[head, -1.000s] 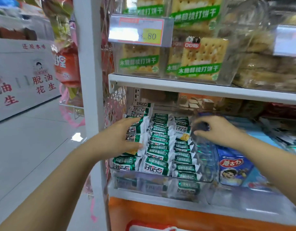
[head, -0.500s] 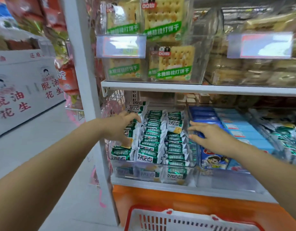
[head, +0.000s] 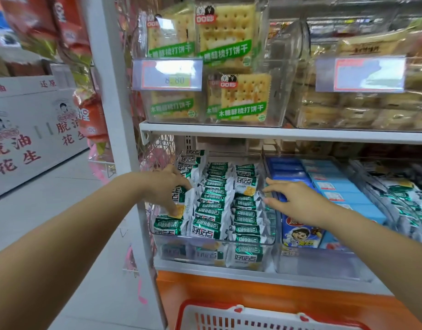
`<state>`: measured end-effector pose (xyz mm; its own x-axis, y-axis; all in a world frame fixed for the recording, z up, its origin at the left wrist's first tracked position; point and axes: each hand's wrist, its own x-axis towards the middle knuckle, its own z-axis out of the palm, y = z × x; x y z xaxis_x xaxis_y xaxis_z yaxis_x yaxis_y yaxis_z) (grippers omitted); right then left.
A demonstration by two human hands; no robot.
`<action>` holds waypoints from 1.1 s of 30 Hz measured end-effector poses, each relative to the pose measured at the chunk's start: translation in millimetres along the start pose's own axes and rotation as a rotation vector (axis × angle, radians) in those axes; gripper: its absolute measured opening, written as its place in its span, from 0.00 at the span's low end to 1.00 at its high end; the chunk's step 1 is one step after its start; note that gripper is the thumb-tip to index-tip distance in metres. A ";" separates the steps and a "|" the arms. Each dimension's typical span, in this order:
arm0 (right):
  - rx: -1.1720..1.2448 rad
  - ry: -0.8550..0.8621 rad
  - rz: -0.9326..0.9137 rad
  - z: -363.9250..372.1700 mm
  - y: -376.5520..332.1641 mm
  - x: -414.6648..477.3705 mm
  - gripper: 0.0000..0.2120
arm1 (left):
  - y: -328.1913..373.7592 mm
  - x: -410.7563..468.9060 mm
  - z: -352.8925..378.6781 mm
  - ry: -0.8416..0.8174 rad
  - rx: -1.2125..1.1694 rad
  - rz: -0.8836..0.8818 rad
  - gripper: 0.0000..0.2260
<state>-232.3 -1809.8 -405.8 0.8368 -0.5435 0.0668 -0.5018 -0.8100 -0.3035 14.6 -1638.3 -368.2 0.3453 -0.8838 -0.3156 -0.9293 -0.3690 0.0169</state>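
Green-and-white foil snack packets point(head: 217, 206) fill the clear plastic bin point(head: 205, 239). Your left hand point(head: 167, 186) pinches one at the bin's left side, and your right hand point(head: 298, 201) lies spread against its right wall. You seem mid-pick, so lift the packet straight out next.

— Where do we look from?
— Our head, facing forward and down onto the shelf point(head: 276, 133), close up.
— What do we centre on?
— The packets point(head: 214, 203); the basket point(head: 252, 316) cuts our bottom edge.
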 end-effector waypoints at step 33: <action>0.029 0.011 -0.049 0.4 28.6 -12.2 0.28 | 88.6 37.5 -12.7 0.290 -0.399 0.249 0.26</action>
<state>-256.7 -1826.3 -415.6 0.8576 -0.5059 0.0925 -0.4537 -0.8289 -0.3272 -53.1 -1707.7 -366.5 0.1959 -0.9805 0.0177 -0.8851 -0.1690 0.4336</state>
